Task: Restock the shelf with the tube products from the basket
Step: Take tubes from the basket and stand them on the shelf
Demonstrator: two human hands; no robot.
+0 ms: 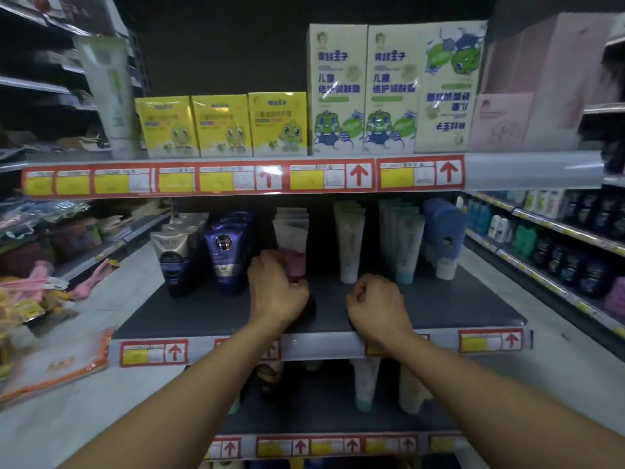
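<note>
Up close, both bare hands are reaching onto the dark, matte middle shelf (439, 309). The left hand (275, 287) is curling its fingers round the base of a pink tube (293, 247), which is standing cap-down at the front of a row of like tubes, soft flat-topped plastic tapering to the cap. The right hand (377, 304) is hovering just right of the pink tube, over bare shelf, with its fingers folded into a loose fist and holding nothing.

Left of the pink tube are standing glossy blue tubes (226, 253), and beyond them grey-and-navy tubes (174, 258). Right of the pink tube are rows of pale white tubes (350, 243), then mint tubes (406, 245) with teal caps, then a rounded blue pack (443, 231).

Above the pink tube, the upper shelf is carrying square yellow boxes (221, 125) and taller cream boxes (365, 89), all shiny cardboard with cartoon frogs; one cream box is sitting upside down. Red-and-yellow price tags (331, 176) with arrows are lining the shelf edges. Below the pink tube, a lower shelf is holding more pale tubes (365, 384). No basket is showing.
</note>
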